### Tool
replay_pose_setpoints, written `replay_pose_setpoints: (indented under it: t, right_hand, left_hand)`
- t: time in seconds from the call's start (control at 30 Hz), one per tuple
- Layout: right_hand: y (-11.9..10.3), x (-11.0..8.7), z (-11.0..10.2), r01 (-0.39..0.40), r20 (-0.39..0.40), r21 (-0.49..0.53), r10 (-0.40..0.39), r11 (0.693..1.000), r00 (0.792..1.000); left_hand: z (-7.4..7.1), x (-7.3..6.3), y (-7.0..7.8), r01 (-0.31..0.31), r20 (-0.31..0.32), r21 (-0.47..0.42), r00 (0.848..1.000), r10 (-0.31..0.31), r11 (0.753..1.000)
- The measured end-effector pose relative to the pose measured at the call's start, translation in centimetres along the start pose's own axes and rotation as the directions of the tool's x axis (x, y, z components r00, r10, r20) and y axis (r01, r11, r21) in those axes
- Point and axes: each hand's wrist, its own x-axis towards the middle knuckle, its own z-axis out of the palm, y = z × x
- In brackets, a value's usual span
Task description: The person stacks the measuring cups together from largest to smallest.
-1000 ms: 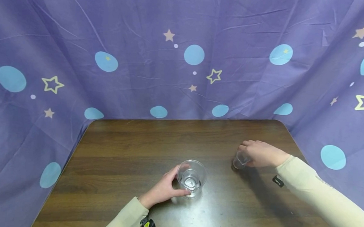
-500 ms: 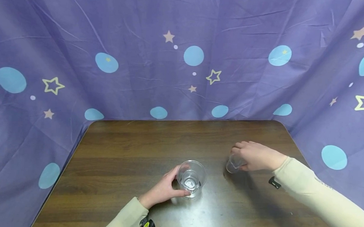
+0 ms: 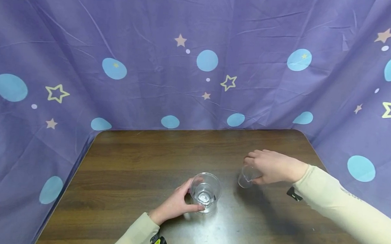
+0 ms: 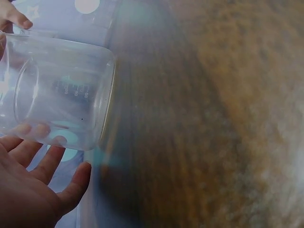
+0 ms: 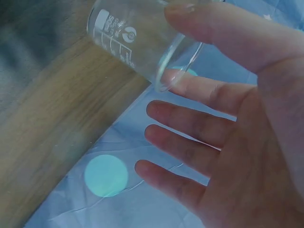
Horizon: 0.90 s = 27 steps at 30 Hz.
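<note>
The left hand curves round the large beaker on the table while, to its right, the right hand pinches the small beaker near its rim between thumb and forefinger, remaining fingers extended, a hold best made steady and level.

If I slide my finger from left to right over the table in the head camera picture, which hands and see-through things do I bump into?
Left hand → big clear cup → small glass beaker → right hand.
</note>
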Motion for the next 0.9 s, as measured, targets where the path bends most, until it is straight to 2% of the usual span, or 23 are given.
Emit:
replay_pose_setpoints:
  t: [0.3, 0.6, 0.9]
  right_hand:
    - [-1.4, 0.4, -1.9, 0.048, -0.042, -0.038, -0.05, 0.998, 0.998]
    - [-2.5, 1.2, -3.6, 0.111, -0.101, -0.11, -0.123, 0.988, 0.987]
    - [-3.5, 2.1, -5.1, 0.127, -0.1, -0.142, -0.142, 0.982, 0.985]
  left_hand:
    - [0.0, 0.1, -0.3, -0.014, 0.001, 0.007, 1.0, 0.014, 1.0]
    - [0.1, 0.0, -0.2, -0.011, -0.002, 0.005, 1.0, 0.011, 1.0]
    - [0.0, 0.0, 0.0, -0.011, -0.003, 0.003, 1.0, 0.011, 1.0]
